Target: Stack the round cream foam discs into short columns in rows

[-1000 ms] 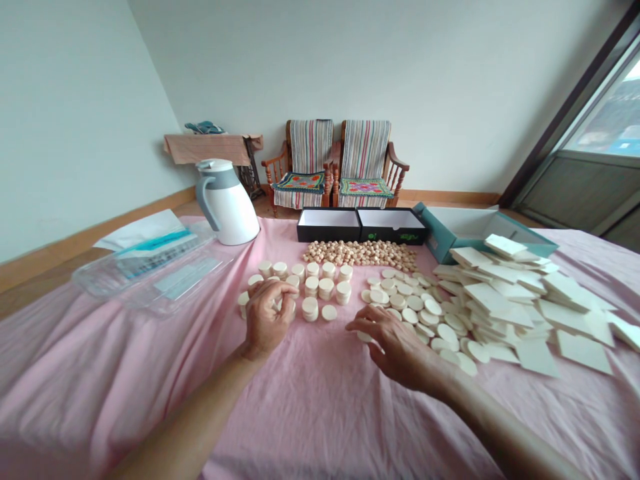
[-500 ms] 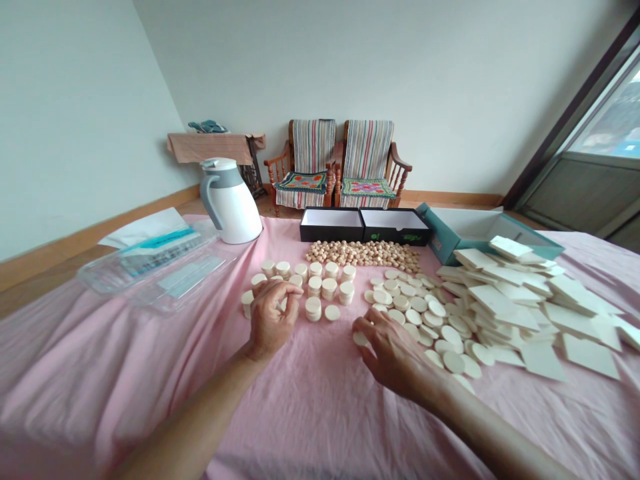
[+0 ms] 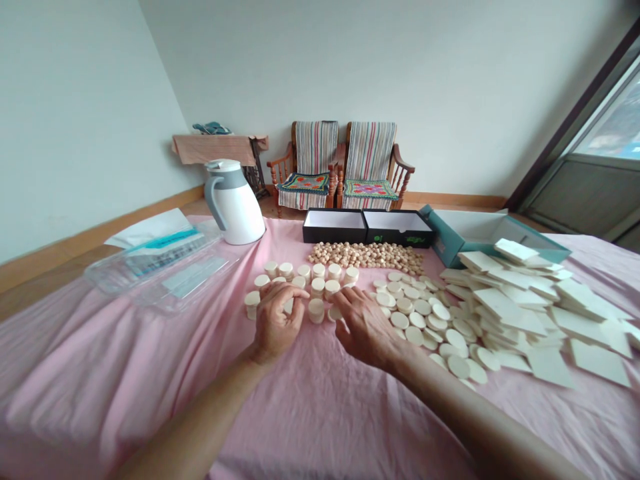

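My right hand (image 3: 367,327) has its thumb and fingertips closed around a pale wooden disc (image 3: 333,313) at the near right of the stacks. The fingers cover part of that disc, and I cannot tell how many lie beneath it. My left hand (image 3: 280,317) hovers at the near left of the stacks, thumb and index finger curved and apart with nothing seen between them. Between the hands stands a stack of discs (image 3: 316,311). Several more stacks (image 3: 319,285) rise in rows behind it, some hidden by the hands. Loose discs (image 3: 415,320) spread to the right.
Small wooden beads (image 3: 367,255) lie before two black box trays (image 3: 334,233). Square pale tiles (image 3: 505,293) are heaped at the right against a teal box (image 3: 447,243). A white jug (image 3: 240,210) and clear plastic packaging (image 3: 160,267) occupy the back left of the pink cloth (image 3: 300,413).
My right hand has moved left from the loose discs to the near right stack, bringing a disc along. My left hand stays almost in place. The view has shifted slightly.
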{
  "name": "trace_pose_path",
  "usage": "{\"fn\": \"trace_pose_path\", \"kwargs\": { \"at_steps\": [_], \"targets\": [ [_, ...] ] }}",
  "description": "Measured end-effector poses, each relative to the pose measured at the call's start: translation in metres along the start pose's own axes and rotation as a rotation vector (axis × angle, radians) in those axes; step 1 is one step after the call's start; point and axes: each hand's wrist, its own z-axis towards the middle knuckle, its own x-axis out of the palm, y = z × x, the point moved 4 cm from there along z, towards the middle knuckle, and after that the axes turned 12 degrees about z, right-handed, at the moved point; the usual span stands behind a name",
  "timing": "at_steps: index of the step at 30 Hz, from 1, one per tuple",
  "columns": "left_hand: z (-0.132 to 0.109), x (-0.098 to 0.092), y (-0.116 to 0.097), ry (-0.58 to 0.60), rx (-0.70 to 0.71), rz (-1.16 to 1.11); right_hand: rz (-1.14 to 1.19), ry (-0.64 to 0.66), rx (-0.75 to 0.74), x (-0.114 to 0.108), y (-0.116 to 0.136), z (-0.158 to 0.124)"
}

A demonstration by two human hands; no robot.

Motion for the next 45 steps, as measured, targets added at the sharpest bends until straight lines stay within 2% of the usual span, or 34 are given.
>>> {"fn": "trace_pose_path", "kwargs": {
  "at_steps": [2,5,11,15,18,23,26,31,38,45],
  "targets": [
    [0.0,0.0,-0.001,0.008,0.005,0.006,0.028,-0.021,-0.014,-0.001,-0.001,0.001],
    [-0.001,-0.001,-0.002,0.002,0.029,0.013,0.097,-0.12,-0.004,-0.011,-0.009,-0.005],
    [-0.001,0.001,-0.004,0.039,0.109,0.044,0.145,-0.362,0.133,-0.04,-0.056,-0.036],
    [0.001,0.0,-0.018,0.139,0.195,0.131,0.081,-0.502,0.243,-0.054,-0.093,-0.059],
    [0.004,-0.001,-0.033,0.274,0.23,0.244,0.069,-0.559,0.272,-0.055,-0.11,-0.067],
    [0.012,0.004,-0.052,0.536,0.298,0.383,0.072,-0.589,0.21,-0.051,-0.119,-0.068],
    [0.014,0.012,-0.056,0.639,0.345,0.442,0.066,-0.582,0.201,-0.05,-0.12,-0.068],
    [0.017,0.024,-0.06,0.676,0.394,0.498,0.078,-0.539,0.186,-0.047,-0.121,-0.068],
    [0.019,0.031,-0.064,0.745,0.439,0.478,0.082,-0.545,0.172,-0.049,-0.116,-0.067],
    [0.022,0.034,-0.064,0.717,0.448,0.469,0.084,-0.539,0.161,-0.049,-0.115,-0.067]
  ]
}}
